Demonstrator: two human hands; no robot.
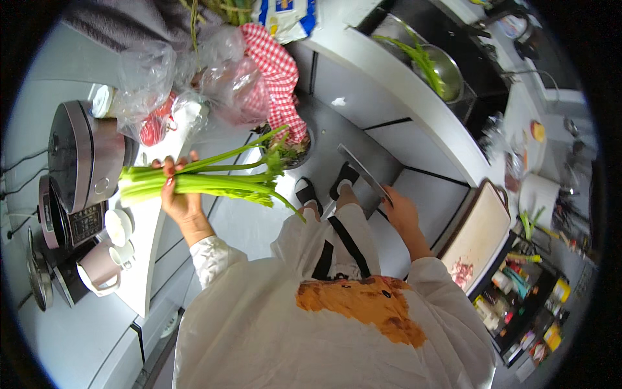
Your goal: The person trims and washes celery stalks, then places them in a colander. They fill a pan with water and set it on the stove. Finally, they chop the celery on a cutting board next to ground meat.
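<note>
A bunch of celery [214,184] lies across my left hand [181,194], whose fingers wrap around the stalks near the pale root end. Its leafy tops point right, above the floor. My right hand [401,206] grips the handle of a kitchen knife [364,171], with the blade pointing up and to the left in the picture. The knife and the celery are well apart. To the right of my right hand, a cutting board [478,228] rests on the counter with a small heap of chopped meat [461,272] at its near end.
On the left counter stand a rice cooker [104,150], a pitcher [99,267] and white cups [119,227]. Plastic bags [146,82] and a red checked cloth [279,73] hang beyond the celery. A metal bowl [449,73] with greens sits at upper right; seasoning bottles [505,282] fill a rack.
</note>
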